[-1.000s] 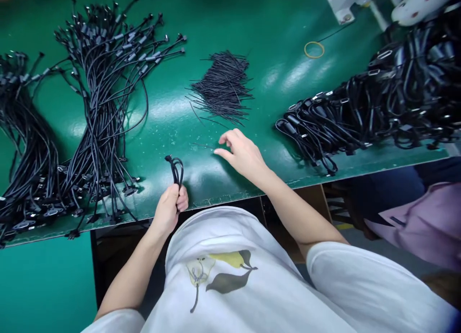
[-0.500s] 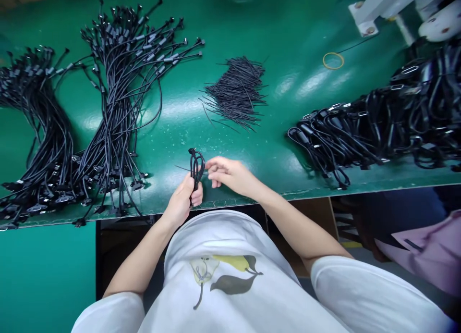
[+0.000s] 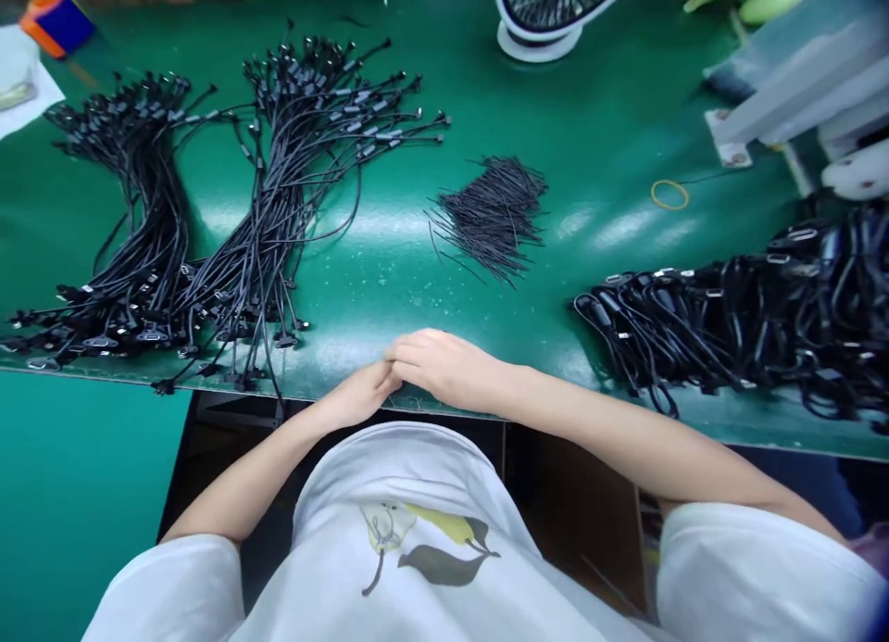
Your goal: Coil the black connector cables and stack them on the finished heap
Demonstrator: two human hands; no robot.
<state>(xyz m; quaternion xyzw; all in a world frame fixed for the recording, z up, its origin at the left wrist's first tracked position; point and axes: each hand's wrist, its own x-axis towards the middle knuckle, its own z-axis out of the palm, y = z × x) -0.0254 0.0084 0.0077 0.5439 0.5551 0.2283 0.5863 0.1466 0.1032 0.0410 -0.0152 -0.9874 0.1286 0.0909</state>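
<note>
Green desk point(image 3: 389, 290) carries thin black strips point(image 3: 493, 216) centrally, probably for easy reach. The right hand point(image 3: 444, 369) overlaps the left hand point(image 3: 361, 396); I cannot tell either grip's state.

We cannot see what, if anything, the left hand point(image 3: 361, 394) and right hand point(image 3: 439, 368) enclose. We lose part of the fan point(image 3: 548, 3) past the top edge, and of the coiled cables point(image 3: 743, 318) past the right.

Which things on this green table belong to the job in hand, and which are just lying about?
Probably the job: loose cable bunches, pile of thin black strips, folded cables; anything between left hand and right hand is hidden.

Probably just lying about: white fan, yellow ring, orange-and-blue object.
</note>
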